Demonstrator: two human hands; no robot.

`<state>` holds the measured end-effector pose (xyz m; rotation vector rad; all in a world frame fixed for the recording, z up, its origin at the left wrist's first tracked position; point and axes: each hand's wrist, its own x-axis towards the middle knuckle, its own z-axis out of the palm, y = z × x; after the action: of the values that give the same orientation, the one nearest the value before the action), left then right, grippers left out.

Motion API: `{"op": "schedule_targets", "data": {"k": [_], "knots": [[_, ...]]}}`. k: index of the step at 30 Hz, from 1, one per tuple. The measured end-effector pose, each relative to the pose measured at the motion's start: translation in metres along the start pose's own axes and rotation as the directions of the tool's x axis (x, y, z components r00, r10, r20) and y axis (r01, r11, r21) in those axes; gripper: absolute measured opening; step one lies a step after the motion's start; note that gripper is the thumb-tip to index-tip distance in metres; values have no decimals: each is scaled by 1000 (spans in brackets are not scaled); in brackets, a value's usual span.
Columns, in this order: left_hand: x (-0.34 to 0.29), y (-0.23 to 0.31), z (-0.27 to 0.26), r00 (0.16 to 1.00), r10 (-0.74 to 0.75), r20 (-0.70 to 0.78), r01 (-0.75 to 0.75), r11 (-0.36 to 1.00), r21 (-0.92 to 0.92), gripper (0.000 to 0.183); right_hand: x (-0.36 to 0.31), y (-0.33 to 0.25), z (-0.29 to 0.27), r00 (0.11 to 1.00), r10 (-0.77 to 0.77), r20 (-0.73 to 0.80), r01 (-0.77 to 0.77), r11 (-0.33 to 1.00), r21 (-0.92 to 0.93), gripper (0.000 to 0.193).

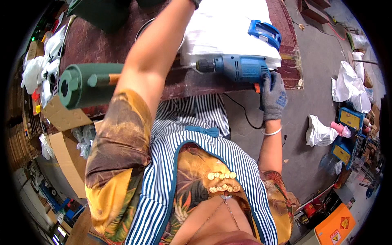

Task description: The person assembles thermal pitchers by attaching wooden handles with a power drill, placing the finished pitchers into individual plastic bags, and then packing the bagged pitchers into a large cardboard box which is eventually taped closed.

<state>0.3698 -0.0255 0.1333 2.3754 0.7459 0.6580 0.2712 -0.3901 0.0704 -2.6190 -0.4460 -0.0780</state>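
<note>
Blue drill [241, 67]: held level along the table's [98, 45] near edge, beside white material [224, 36].
Right hand [274, 97]: gloved, closed around the drill.
Left hand [197, 2]: cropped by top edge; cannot tell whether spread or pinching.

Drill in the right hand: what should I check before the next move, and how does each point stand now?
1. Drill held: ok; the gloved right hand has its handle.
2. Left hand clear of the chuck: cannot tell; it lies past the top edge, only a dark glove cuff showing.
3. Cord away from the chuck: ok; it loops below the table edge.
4. Bracelet removed: arguably not ok; it is worn.
5. Drill stopped: cannot tell from a still.
</note>
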Motion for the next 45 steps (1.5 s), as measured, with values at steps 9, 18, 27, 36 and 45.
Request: {"op": "schedule_targets", "data": {"k": [9,18,27,36,45], "knots": [[-289,-12,-107,760,622,187,-623,780,-65,56,-5,-22,24,971,-180,-157,141,962,-233,39],[-328,-77,-217,554,697,-455,-568,716,405,60,5,10,39,973,-2,-230,119,860,497,41],[-298,-242,-257,972,-33,-232,-146,689,-710,105,18,-204,38,673,-737,-59,739,673,26,27],[-338,-176,-216,930,-182,-319,-94,721,-686,120,122,-158,55,774,-354,525,519,830,-205,43],[-342,-56,-238,710,673,-208,-704,693,-158,50,148,-101,73,926,-217,309,-267,201,942,18]]}}
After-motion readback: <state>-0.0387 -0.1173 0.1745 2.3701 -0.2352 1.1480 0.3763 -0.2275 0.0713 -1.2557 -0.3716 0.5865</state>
